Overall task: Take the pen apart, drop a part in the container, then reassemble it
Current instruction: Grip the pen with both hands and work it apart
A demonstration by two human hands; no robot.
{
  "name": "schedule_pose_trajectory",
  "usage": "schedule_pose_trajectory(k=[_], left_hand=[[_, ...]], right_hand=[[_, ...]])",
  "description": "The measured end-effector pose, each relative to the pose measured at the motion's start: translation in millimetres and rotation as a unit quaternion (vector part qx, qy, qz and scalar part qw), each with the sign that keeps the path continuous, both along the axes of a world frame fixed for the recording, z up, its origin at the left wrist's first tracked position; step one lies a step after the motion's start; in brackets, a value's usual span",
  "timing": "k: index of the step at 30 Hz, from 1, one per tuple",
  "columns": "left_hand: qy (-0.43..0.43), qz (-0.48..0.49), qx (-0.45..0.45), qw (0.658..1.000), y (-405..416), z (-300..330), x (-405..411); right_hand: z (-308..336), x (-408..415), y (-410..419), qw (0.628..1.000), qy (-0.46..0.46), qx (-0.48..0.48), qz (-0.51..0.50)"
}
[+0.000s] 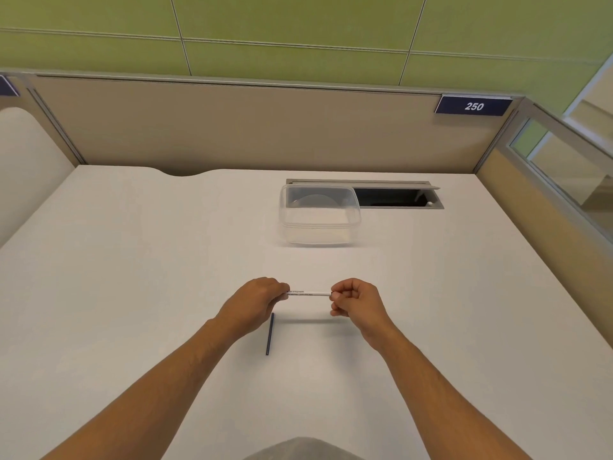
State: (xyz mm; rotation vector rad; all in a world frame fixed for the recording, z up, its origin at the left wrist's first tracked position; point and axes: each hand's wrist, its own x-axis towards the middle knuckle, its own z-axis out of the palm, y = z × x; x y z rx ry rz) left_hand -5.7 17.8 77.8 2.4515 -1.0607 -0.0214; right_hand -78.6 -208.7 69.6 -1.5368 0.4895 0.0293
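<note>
A white pen barrel (310, 293) with small dark print is held level a little above the table, between both hands. My left hand (255, 305) pinches its left end and my right hand (356, 305) pinches its right end; both ends are hidden by the fingers. A thin dark blue stick-like pen part (269, 334) lies on the white table (132, 293) just below my left hand, pointing away from me. A clear plastic container (320, 214) stands open farther back, right of centre; it looks empty.
An open cable hatch (394, 197) is sunk into the table right behind the container. Beige partition walls (232, 127) close off the back and both sides of the desk. A blue sign reading 250 (473, 106) hangs at the back right.
</note>
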Motion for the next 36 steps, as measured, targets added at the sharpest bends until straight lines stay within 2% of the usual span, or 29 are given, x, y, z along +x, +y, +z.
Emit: schedule_pose_trajectory(k=[7,14,22,28,32,36], left_hand=[[-0.004,-0.002,-0.005,1.000,-1.1,-0.5,0.4],[-0.014,-0.009,0.001,1.000,-2.8,2.9,2.2],[-0.008,-0.014,0.008,1.000,-2.1,1.7,0.0],[-0.008,-0.012,0.000,1.000,-3.0,1.8,-1.6],[-0.008,-0.013,-0.002,1.000,-3.1,2.4,-0.7],[-0.008,-0.014,0.001,1.000,-1.9,1.4,1.1]], right_hand=[[0.1,-1.7,-0.2,0.999,0.008,0.045,-0.011],[-0.3,0.8,-0.2,0.996,0.086,0.005,0.013],[-1.9,-1.5,-2.8,1.000,0.024,0.003,0.015],[-0.4,-2.3,-1.9,0.998,0.044,0.054,-0.004],[-0.2,-0.3,-1.4,0.996,0.090,0.025,0.001],[-0.7,-0.5,-1.7,0.996,0.091,-0.003,0.023]])
